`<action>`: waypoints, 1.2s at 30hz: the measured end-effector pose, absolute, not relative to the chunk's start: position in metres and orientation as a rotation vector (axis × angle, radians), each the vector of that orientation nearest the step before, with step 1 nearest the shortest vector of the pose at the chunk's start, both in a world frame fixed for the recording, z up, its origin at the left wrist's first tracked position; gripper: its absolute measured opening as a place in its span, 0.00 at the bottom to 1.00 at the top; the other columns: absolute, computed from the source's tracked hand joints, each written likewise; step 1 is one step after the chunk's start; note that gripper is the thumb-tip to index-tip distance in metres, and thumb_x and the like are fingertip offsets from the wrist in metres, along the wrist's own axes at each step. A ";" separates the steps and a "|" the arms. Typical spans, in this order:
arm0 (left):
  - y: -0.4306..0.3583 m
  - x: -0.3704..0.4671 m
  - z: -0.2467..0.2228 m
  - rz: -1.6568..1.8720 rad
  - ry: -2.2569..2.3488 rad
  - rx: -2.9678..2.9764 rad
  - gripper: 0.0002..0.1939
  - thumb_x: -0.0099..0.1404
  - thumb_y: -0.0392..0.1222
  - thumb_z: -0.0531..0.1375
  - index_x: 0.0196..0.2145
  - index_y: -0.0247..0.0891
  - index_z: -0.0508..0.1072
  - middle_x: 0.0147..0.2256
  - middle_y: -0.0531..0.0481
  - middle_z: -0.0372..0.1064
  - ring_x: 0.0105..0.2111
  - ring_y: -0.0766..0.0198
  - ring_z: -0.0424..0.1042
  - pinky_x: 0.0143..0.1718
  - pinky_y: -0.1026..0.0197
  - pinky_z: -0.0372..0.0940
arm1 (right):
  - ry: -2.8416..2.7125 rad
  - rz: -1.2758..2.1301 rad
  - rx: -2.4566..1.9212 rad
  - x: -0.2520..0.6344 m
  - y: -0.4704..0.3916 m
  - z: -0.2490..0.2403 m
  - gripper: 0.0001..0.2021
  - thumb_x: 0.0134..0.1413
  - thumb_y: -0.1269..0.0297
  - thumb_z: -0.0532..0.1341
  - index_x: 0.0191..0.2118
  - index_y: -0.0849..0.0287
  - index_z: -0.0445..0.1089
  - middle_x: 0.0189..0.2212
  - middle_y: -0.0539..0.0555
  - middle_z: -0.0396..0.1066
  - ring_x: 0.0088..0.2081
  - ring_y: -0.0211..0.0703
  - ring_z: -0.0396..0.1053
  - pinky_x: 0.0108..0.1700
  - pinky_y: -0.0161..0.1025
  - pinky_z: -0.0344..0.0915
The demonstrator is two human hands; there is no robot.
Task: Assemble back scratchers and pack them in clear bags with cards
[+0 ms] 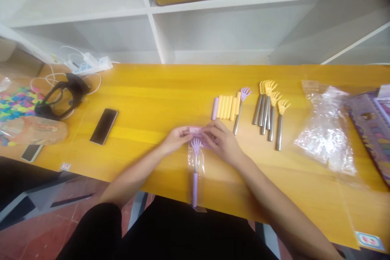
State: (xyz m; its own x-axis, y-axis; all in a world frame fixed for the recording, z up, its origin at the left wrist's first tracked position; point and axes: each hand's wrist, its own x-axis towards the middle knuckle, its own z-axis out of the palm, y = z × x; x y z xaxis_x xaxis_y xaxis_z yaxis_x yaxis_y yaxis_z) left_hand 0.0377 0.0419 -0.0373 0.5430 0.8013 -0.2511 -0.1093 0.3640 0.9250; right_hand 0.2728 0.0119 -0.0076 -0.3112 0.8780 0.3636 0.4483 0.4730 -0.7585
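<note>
A purple back scratcher [195,189] lies lengthwise inside a clear plastic bag [201,162], its claw end toward the shelf. At the bag's top is a pink-purple strip [195,130], perhaps a header card. My left hand [176,139] pinches the strip's left end between thumb and fingers. My right hand [222,140] has its fingers closed on the right end, hiding part of it. Just beyond my right hand lie a row of yellow handle tubes [225,107], a purple tube [215,108] and a scratcher rod with a purple claw [240,111].
Several yellow-clawed metal scratcher rods [269,109] lie to the right, beside a pile of clear bags [327,138] and a purple printed box [371,126]. Leftward are a phone [104,126], a black strap-like object [65,95], a power strip [91,66] and a bag of colourful pieces [18,105].
</note>
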 end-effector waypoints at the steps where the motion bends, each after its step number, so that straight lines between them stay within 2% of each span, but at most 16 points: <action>1: 0.042 0.038 -0.037 0.675 0.809 1.033 0.27 0.66 0.55 0.74 0.56 0.37 0.82 0.56 0.36 0.81 0.55 0.50 0.81 0.61 0.50 0.69 | -1.944 0.681 -1.102 0.271 0.011 -0.010 0.09 0.75 0.64 0.59 0.51 0.53 0.76 0.43 0.58 0.72 0.37 0.44 0.71 0.37 0.43 0.72; 10: 0.039 0.038 -0.033 0.672 0.819 1.043 0.26 0.66 0.56 0.74 0.54 0.36 0.83 0.53 0.37 0.83 0.52 0.50 0.83 0.57 0.53 0.71 | -2.076 0.597 -1.076 0.276 0.008 -0.013 0.12 0.77 0.65 0.55 0.55 0.54 0.74 0.42 0.60 0.71 0.40 0.47 0.72 0.42 0.47 0.74; 19: 0.040 0.040 -0.033 0.694 0.839 1.051 0.25 0.66 0.56 0.73 0.53 0.37 0.82 0.53 0.38 0.82 0.52 0.52 0.82 0.57 0.54 0.70 | -2.211 0.466 -1.064 0.278 0.010 -0.014 0.09 0.76 0.65 0.58 0.51 0.55 0.76 0.43 0.60 0.74 0.39 0.47 0.73 0.41 0.45 0.73; 23: 0.038 0.044 -0.032 0.715 0.917 1.102 0.23 0.67 0.58 0.72 0.48 0.35 0.81 0.48 0.40 0.84 0.47 0.55 0.82 0.51 0.56 0.71 | -2.295 0.440 -0.977 0.281 0.011 -0.014 0.08 0.74 0.66 0.59 0.49 0.53 0.76 0.45 0.59 0.76 0.42 0.47 0.74 0.44 0.48 0.73; 25: 0.036 0.045 -0.033 0.725 0.959 1.114 0.24 0.67 0.59 0.72 0.47 0.35 0.80 0.44 0.41 0.84 0.43 0.57 0.82 0.47 0.58 0.71 | -2.216 0.471 -0.960 0.281 0.012 -0.014 0.06 0.73 0.66 0.60 0.47 0.53 0.75 0.43 0.58 0.76 0.41 0.47 0.74 0.44 0.48 0.73; 28: 0.034 0.046 -0.034 0.736 0.971 1.118 0.25 0.67 0.60 0.71 0.46 0.35 0.79 0.42 0.42 0.84 0.40 0.58 0.82 0.44 0.59 0.71 | -1.942 0.571 -1.121 0.275 0.012 -0.013 0.05 0.72 0.61 0.63 0.49 0.53 0.72 0.40 0.57 0.72 0.37 0.46 0.72 0.38 0.45 0.73; 32: 0.034 0.046 -0.036 0.754 0.947 1.130 0.26 0.66 0.61 0.71 0.48 0.36 0.78 0.40 0.45 0.84 0.36 0.61 0.81 0.40 0.62 0.69 | -1.705 0.801 -1.284 0.255 0.011 -0.018 0.18 0.70 0.50 0.67 0.56 0.54 0.69 0.39 0.55 0.73 0.31 0.42 0.69 0.32 0.42 0.70; 36: 0.033 0.044 -0.037 0.780 0.985 1.162 0.26 0.66 0.62 0.71 0.48 0.37 0.77 0.36 0.48 0.83 0.33 0.61 0.80 0.37 0.62 0.68 | -1.557 0.983 -1.292 0.244 0.009 -0.023 0.17 0.69 0.47 0.66 0.50 0.55 0.72 0.34 0.53 0.74 0.31 0.43 0.70 0.33 0.42 0.69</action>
State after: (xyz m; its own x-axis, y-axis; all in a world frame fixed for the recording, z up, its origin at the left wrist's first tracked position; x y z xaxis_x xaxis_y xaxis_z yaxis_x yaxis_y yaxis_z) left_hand 0.0443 0.0333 -0.0371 0.3854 0.8969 -0.2169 -0.0057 0.2373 0.9714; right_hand 0.2436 0.0090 -0.0231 -0.0910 0.9873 0.1304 0.3070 0.1524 -0.9394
